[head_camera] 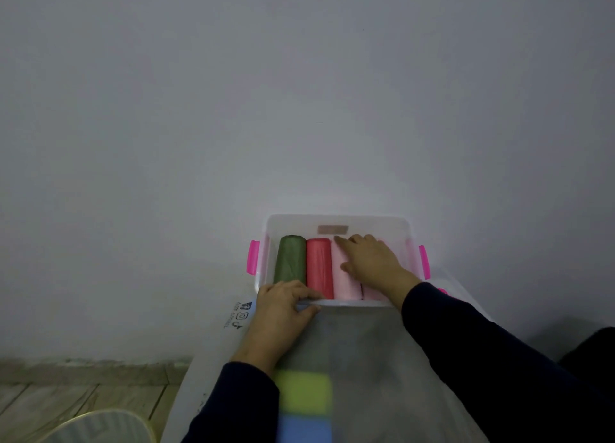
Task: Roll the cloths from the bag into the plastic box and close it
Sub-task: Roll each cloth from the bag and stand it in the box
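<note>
A clear plastic box with pink latches stands against the wall. Inside it lie rolled cloths side by side: a green roll, a red roll and a pink roll, with another pink one mostly hidden under my arm. My right hand rests flat on the pink rolls, fingers spread. My left hand grips the box's near rim. In front of the box lies a translucent bag; a yellow-green cloth and a blue cloth show through it.
A clear lid with a pink clip lies to the right of the box, behind my right sleeve. Wooden floor shows at lower left, with a pale rounded object at the bottom edge. A dark shape sits at far right.
</note>
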